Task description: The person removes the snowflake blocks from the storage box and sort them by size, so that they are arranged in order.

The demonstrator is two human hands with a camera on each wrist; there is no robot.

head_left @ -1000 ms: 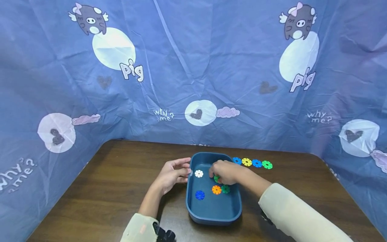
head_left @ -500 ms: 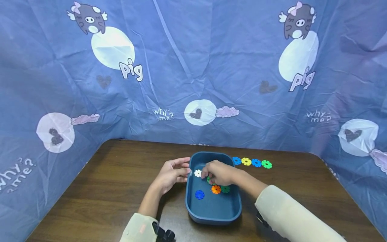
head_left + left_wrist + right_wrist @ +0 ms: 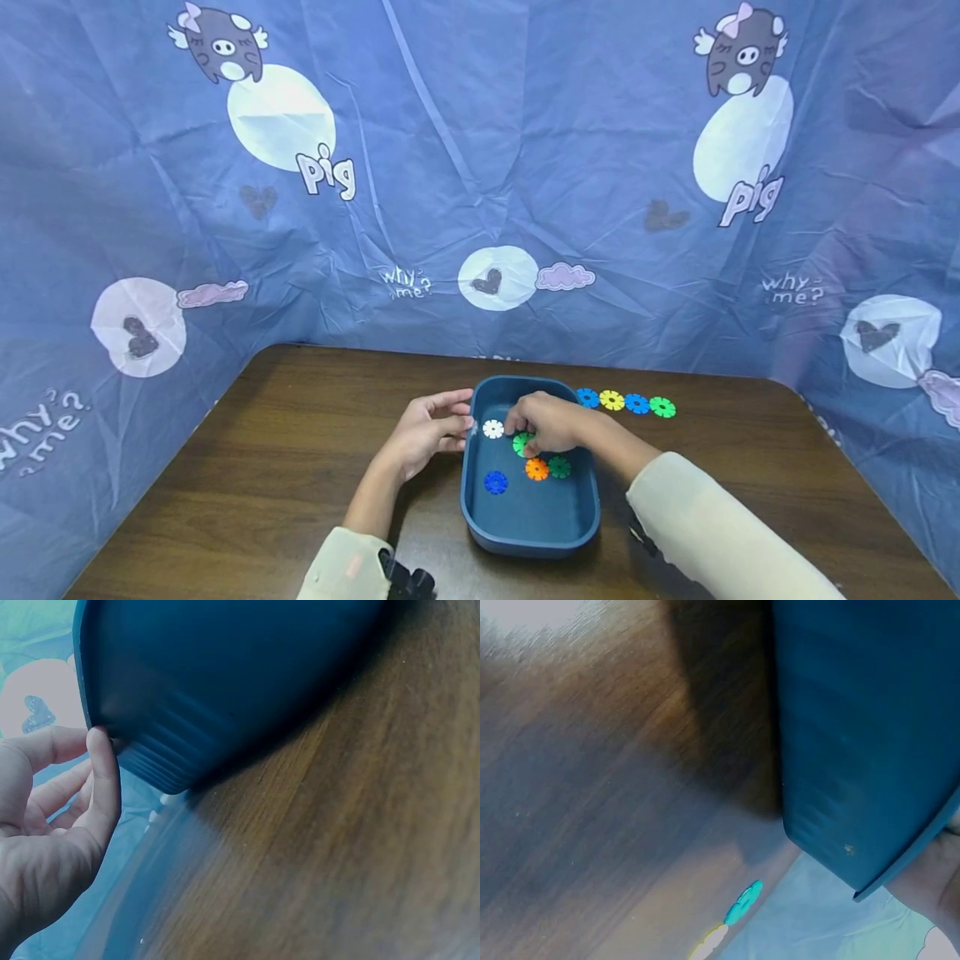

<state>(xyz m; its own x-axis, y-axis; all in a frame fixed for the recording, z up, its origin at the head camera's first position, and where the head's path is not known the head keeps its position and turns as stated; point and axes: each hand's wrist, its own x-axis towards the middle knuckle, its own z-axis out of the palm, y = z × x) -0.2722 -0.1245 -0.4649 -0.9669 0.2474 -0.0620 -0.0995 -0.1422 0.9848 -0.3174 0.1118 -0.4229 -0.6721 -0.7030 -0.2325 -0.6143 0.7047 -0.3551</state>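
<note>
A dark blue plastic bin (image 3: pixel 531 517) stands on the wooden table, with flat notched plastic discs lying in it. Thumb and index finger of my left hand (image 3: pixel 420 437) pinch its left rim; the left wrist view shows them meeting there. My right hand (image 3: pixel 553 423) reaches over the right wall into the bin, fingers curled down, and pinches a light green notched disc (image 3: pixel 521 444), partly hidden by the thumb. Around it lie a white disc (image 3: pixel 492 429), an orange disc (image 3: pixel 537 469), a dark green disc (image 3: pixel 559 467) and a blue disc (image 3: pixel 496 482).
Beyond the bin's far right corner, several discs sit in a row, among them a yellow disc (image 3: pixel 612 400) and a bright green disc (image 3: pixel 662 407). The brown table (image 3: pixel 322 417) extends to both sides. A blue printed cloth (image 3: pixel 420 183) hangs behind it.
My right hand has shifted left inside the bin, towards the white disc, then slightly back right. The light green disc has moved left with it. My left hand stays at the rim.
</note>
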